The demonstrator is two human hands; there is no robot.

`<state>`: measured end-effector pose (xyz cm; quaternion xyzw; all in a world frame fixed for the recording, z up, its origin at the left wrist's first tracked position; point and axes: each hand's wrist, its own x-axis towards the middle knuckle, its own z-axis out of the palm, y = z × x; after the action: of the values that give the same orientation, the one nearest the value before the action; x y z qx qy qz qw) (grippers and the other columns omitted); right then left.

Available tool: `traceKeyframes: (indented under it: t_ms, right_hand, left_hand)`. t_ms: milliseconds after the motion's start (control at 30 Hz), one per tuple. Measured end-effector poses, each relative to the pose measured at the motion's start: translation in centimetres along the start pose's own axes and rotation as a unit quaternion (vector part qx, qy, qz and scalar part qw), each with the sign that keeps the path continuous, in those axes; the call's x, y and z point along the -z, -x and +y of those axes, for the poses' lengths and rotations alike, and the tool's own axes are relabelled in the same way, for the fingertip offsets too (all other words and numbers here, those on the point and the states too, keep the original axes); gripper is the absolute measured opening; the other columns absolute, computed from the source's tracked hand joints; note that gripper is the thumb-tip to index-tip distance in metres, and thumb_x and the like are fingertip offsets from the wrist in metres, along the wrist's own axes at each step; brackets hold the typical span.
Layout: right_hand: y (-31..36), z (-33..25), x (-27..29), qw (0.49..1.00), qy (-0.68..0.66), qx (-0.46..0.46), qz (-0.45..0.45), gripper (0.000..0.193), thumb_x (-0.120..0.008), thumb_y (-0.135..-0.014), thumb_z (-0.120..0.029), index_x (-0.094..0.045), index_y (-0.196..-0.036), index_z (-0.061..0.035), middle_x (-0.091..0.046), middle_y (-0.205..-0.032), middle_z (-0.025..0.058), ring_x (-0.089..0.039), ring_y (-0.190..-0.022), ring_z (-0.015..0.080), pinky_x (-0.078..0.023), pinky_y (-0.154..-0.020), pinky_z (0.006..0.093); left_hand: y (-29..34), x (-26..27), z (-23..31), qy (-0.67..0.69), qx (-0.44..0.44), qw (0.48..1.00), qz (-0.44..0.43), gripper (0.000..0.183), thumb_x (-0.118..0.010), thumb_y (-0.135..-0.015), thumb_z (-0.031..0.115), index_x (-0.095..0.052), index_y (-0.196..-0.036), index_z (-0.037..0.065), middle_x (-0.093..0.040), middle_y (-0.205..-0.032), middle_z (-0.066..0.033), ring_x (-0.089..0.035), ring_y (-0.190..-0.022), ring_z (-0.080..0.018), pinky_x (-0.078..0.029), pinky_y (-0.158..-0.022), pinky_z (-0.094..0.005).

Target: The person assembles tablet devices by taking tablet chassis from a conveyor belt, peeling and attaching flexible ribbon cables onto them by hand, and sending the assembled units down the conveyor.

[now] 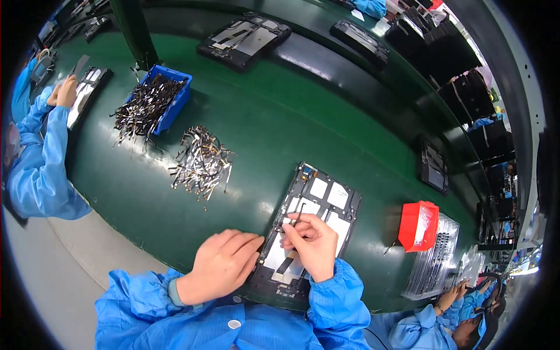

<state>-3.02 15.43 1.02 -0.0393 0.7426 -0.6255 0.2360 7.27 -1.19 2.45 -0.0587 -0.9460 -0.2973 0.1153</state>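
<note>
"How far along is it?"

"Partway, I'd judge. The open tablet [322, 205] lies on the counter [262, 119] with its white panels [338, 195] in place, and 1 dark strip [285, 265] lies flat across its lower part. Another thin black strip [301, 209] stands above it, seemingly pinched between the right hand's [315, 245] thumb and forefinger, so that piece looks unfinished."

"And the left hand [224, 263]?"

"Fingers together, slightly bent, at the tablet's left edge; I can't tell if they grip anything."

"What else is around?"

"Left of the tablet, a loose strip pile [203, 164] and a heaped blue bin [175, 109]; right of it, a red bin [417, 227] beside clear trays [430, 265]."

"Anything in the way?"

"Only the right hand, hiding the tablet's middle."
</note>
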Motion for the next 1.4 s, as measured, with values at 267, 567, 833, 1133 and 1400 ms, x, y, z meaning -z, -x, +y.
traceKeyframes:
  t_ms: [267, 567, 833, 1133, 1400]
  right_hand:
    - [0.2, -0.6, -0.6, 0.999, 0.039, 0.004, 0.016, 0.024, -0.066, -0.084, 0.004, -0.062, -0.108, 0.0046, -0.064, -0.069, 0.0064, -0.065, -0.06, 0.0122, -0.054, -0.053, 0.0236]
    - [0.2, -0.3, -0.8, 0.999, 0.013, -0.007, 0.036, 0.025, -0.069, -0.083, 0.002, -0.065, -0.108, 0.0022, -0.062, -0.069, 0.005, -0.063, -0.057, 0.0094, -0.052, -0.05, 0.022]
    - [0.2, -0.3, -0.8, 0.999, 0.037, 0.001, 0.033, 0.025, -0.069, -0.083, 0.004, -0.064, -0.107, 0.0034, -0.062, -0.073, 0.0062, -0.062, -0.057, 0.0093, -0.051, -0.05, 0.0219]
    - [0.1, -0.5, -0.7, 0.999, 0.041, 0.002, 0.02, 0.026, -0.068, -0.083, 0.005, -0.064, -0.108, 0.0033, -0.061, -0.072, 0.0045, -0.062, -0.058, 0.0085, -0.051, -0.051, 0.0211]
    - [-0.2, -0.1, -0.1, 0.996, 0.063, 0.056, 0.0, 0.023, -0.066, -0.084, 0.007, -0.063, -0.107, 0.0055, -0.058, -0.079, 0.0053, -0.062, -0.061, 0.0094, -0.05, -0.051, 0.0211]
  left_hand:
    - [-2.2, 0.0, -1.7, -0.113, -0.125, 0.986, -0.014, 0.035, -0.065, -0.072, 0.016, -0.065, -0.107, 0.008, -0.062, -0.099, -0.0027, -0.059, -0.092, -0.0176, -0.045, -0.07, -0.0282]
    - [-2.5, -0.7, -2.7, -0.15, -0.169, 0.974, -0.013, 0.034, -0.06, -0.074, 0.017, -0.065, -0.106, 0.008, -0.062, -0.095, -0.0024, -0.059, -0.086, -0.0156, -0.044, -0.063, -0.0259]
    - [-3.2, -1.0, -3.3, -0.193, -0.211, 0.958, -0.022, 0.03, -0.059, -0.075, 0.018, -0.065, -0.104, 0.012, -0.058, -0.086, -0.0003, -0.056, -0.076, -0.0123, -0.04, -0.057, -0.0229]
    - [-2.5, -1.2, -2.5, -0.136, -0.208, 0.968, -0.021, 0.029, -0.06, -0.071, 0.015, -0.067, -0.098, 0.005, -0.057, -0.078, -0.0021, -0.058, -0.071, -0.0141, -0.047, -0.061, -0.0233]
    - [-2.7, -3.8, -1.1, -0.07, -0.236, 0.969, 0.004, 0.016, -0.057, -0.077, 0.015, -0.062, -0.088, 0.003, -0.058, -0.09, -0.0079, -0.059, -0.093, -0.0208, -0.052, -0.094, -0.0342]
